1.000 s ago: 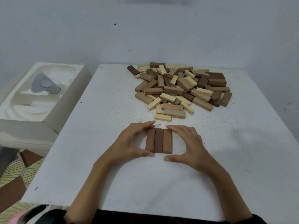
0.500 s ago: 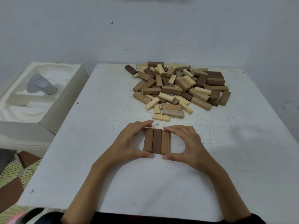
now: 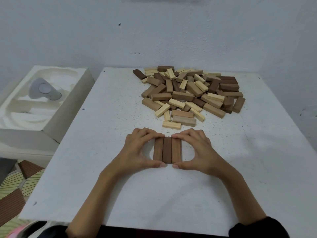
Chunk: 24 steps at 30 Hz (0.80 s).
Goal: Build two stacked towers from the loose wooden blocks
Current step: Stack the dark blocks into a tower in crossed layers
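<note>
— Brown wood first: three-block row (image 3: 167, 150) lies flat near the front edge of the table (image 3: 103, 177), about midway across; long sides touching, ends pointing at the person.
— hands?
— left hand (image 3: 137, 150) and right hand (image 3: 200, 150) bracket it from either side; fingertips (image 3: 158, 135) curl over the far ends, thumbs press the near ends; both grip the row and it sits on the surface, not lifted; palms arch clear of the long sides.
— why that hold?
— my guess: squaring the ends flush; this reads as the base layer of tower one, and a skewed base would tilt whatever goes on top.
— stock?
— loose pile (image 3: 188, 93) toward the back edge, right of centre; pale, tan and dark blocks jumbled, some lying on others; apart from the row, though one pale block (image 3: 171, 125) at the pile's front lies just beyond the fingertips.
— anything in the way?
— only that pale block sits in the reach path; probably the next pick, or it gets nudged.
— surroundings?
— white moulded tray (image 3: 51, 117) beside the left edge, with a grey rounded thing (image 3: 42, 88) in it; can't tell what it is; patterned floor mat (image 3: 13, 186) below; none of it obstructs.
— progress?
— barely begun; one layer down, second tower not started.
</note>
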Tool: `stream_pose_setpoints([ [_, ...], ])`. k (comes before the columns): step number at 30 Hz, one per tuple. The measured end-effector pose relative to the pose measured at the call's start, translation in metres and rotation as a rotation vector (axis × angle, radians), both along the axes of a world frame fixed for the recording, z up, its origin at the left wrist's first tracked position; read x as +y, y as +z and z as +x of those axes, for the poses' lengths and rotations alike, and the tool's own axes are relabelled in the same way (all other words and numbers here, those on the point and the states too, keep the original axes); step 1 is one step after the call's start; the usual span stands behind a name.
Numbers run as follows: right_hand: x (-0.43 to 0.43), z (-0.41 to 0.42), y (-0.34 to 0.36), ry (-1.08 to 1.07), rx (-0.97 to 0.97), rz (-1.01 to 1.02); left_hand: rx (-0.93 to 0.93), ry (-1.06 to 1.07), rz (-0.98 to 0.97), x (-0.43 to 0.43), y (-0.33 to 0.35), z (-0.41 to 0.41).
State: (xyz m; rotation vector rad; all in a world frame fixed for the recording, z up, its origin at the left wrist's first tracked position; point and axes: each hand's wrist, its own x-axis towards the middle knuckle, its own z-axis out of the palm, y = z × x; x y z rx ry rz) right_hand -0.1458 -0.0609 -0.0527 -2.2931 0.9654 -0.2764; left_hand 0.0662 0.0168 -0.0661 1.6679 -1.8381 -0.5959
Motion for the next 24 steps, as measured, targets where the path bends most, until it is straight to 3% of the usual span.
stream_pose_setpoints([
  [16, 0.005, -0.006, -0.010, -0.021, -0.051, -0.004, 0.086, -0.032, 0.043, 0.004, 0.005, 0.007],
  [24, 0.005, -0.004, -0.013, -0.028, -0.080, -0.079, 0.011, -0.025, 0.026, 0.003, -0.001, 0.005],
])
